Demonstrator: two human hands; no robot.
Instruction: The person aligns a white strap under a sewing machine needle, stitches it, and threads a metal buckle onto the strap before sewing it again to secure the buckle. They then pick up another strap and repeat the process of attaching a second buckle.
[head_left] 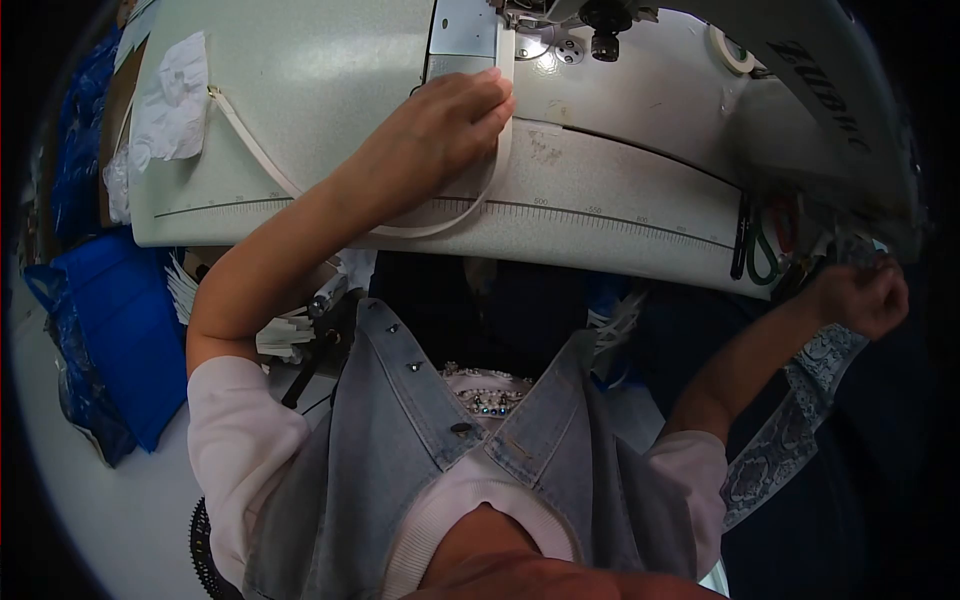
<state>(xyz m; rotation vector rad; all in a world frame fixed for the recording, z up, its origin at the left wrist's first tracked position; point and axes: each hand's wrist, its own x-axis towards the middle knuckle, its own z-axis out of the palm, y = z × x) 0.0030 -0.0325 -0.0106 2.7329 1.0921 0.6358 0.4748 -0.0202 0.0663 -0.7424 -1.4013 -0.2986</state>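
My left hand [455,120] is closed on a narrow white strap [507,60], its fingertips pressing the strap beside the metal plate of the sewing machine [605,25]. One end of the strap runs up under the presser area. From my hand the rest loops down over the table's ruler and back up left to a small gold-coloured metal end on white paper. Off the table's right end, my right hand [865,295] has its fingers curled in. Whatever they may hold is hidden. Scissors with green and red handles [765,250] lie close by.
The pale machine table [330,100] has a printed ruler along its front edge. Crumpled white paper [175,100] lies at left, a tape roll [732,50] at the back right. Blue bags [120,320] stand at left. Patterned fabric [775,460] hangs at right.
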